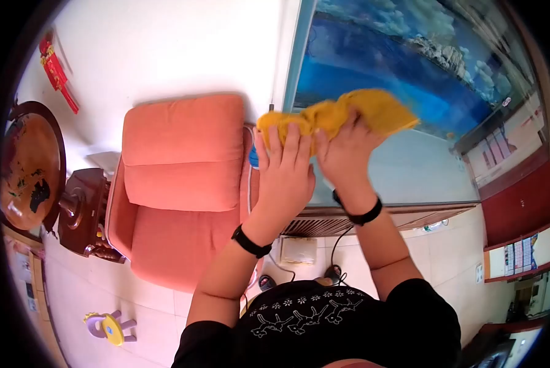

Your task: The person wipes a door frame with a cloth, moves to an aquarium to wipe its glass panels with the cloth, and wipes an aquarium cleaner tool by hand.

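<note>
A yellow cloth (376, 110), bunched in the middle and spread wider at its right end, is up in front of me. My left hand (282, 150) has its fingers over the left part of the cloth, slightly apart, with the thumb low on the near side. My right hand (348, 144) grips the cloth further right, its fingers partly sunk in the folds. Black bands circle both wrists. Behind the left fingers a blue object (254, 157) shows only in part; I cannot make out what it is.
An orange armchair (183, 184) stands left of my hands. Beyond the cloth is a glass tank (385, 67) with a blue seascape backing, over a slatted wooden stand (324, 224). Cables and a pale package (298, 250) lie near my feet. A small child's chair (112, 328) is lower left.
</note>
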Motion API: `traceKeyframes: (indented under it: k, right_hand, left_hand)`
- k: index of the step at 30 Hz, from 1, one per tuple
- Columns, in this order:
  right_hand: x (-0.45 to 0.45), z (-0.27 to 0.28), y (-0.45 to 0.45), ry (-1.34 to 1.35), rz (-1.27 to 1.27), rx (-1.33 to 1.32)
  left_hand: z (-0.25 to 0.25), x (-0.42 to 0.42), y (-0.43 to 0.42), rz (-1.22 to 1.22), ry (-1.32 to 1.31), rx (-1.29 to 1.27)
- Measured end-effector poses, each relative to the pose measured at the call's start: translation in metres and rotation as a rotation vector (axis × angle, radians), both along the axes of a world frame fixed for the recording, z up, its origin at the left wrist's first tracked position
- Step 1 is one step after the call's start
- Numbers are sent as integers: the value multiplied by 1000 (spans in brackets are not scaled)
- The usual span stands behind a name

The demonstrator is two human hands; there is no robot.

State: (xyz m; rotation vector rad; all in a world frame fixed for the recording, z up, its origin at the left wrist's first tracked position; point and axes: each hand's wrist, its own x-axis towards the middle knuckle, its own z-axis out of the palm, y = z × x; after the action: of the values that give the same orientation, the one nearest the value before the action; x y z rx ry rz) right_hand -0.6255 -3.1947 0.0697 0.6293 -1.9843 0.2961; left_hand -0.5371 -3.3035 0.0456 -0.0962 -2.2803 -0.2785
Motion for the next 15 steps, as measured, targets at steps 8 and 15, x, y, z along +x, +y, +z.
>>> traceKeyframes:
  k: [8,15]
  right_hand:
    - [22,-101,17,-302,136,151]
    - [35,-141,58,-399,239,223]
  left_hand:
    - [-87,26,31,43,-175,167]
    - [-133,27,74,-18,-352,249]
